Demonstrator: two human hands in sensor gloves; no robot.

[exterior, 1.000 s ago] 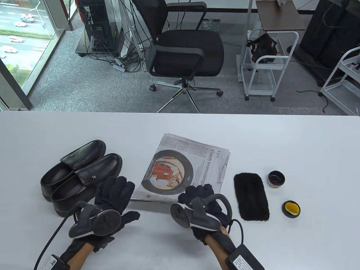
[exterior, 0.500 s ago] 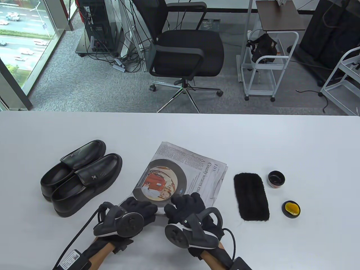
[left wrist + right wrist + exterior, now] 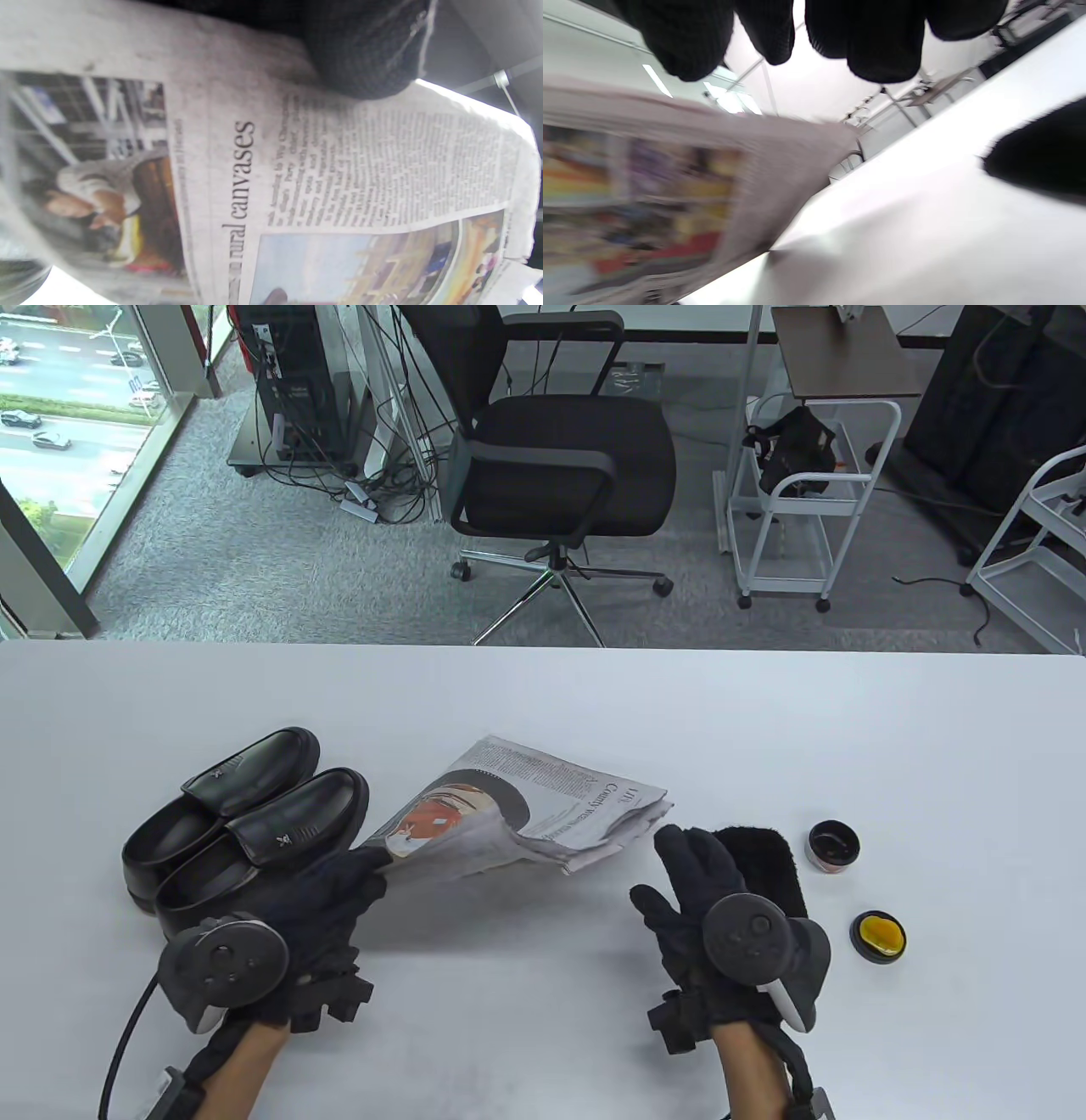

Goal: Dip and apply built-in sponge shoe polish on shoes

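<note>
newspaper (image 3: 517,814) near edge lifted since earlier | my left hand (image 3: 318,912) pinches its corner, right hand (image 3: 704,899) open, empty | I unfold slowly, flat, clear of shoes (image 3: 246,831) on counter (image 3: 891,729)

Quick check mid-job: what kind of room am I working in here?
Most likely an office or lab workspace. Behind the white table there is a black swivel office chair on grey carpet, a computer tower trailing cables, and white wheeled carts. A large window overlooks a road with cars.
</note>
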